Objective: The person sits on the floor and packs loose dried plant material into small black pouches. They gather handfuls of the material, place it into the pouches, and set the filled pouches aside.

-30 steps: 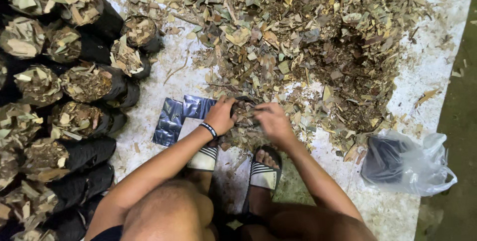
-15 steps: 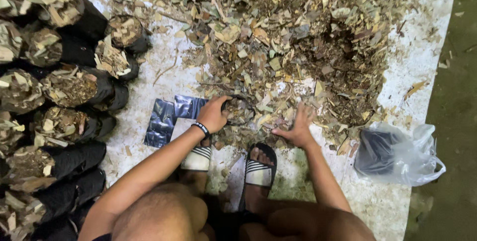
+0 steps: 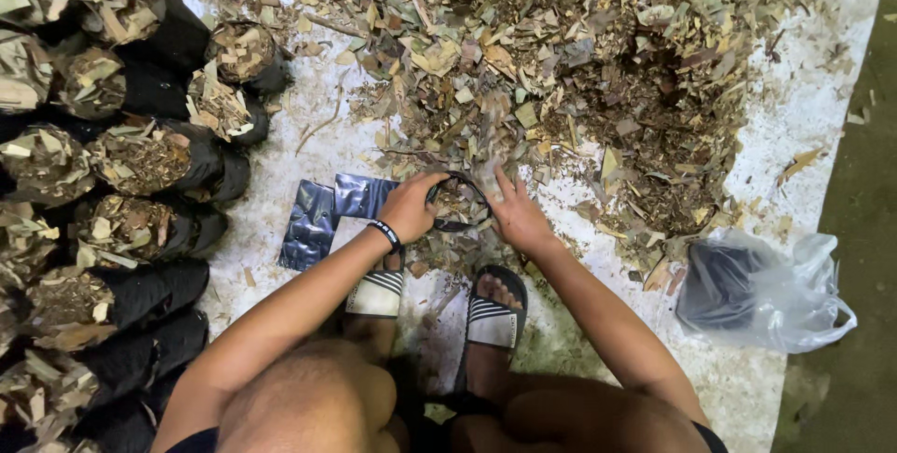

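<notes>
**Squatting over a huge leaf pile, bag held open**

Sprawling across the white floor sheet (image 3: 804,135) is a big heap of dry chopped leaves and bark (image 3: 561,61) — easily the largest thing in view. Down the left edge sit rows of filled black bags (image 3: 140,154), lying packed together with the leaf mix showing at their mouths. Off to the right there's a crumpled clear plastic bag (image 3: 775,294) with something dark inside. A little stack of flat, shiny empty bags (image 3: 327,215) lies right beside the left wrist, probably parked there so it's within easy reach.

Now the small stuff: the left hand (image 3: 409,205) is closed around the rim of a small black bag (image 3: 458,203), holding its mouth round and open at the near edge of the pile. The right hand (image 3: 519,215) is loosely open, fingers spread against the bag's other side and the loose leaves — whether it's actually pinching the rim, I can't tell.
</notes>
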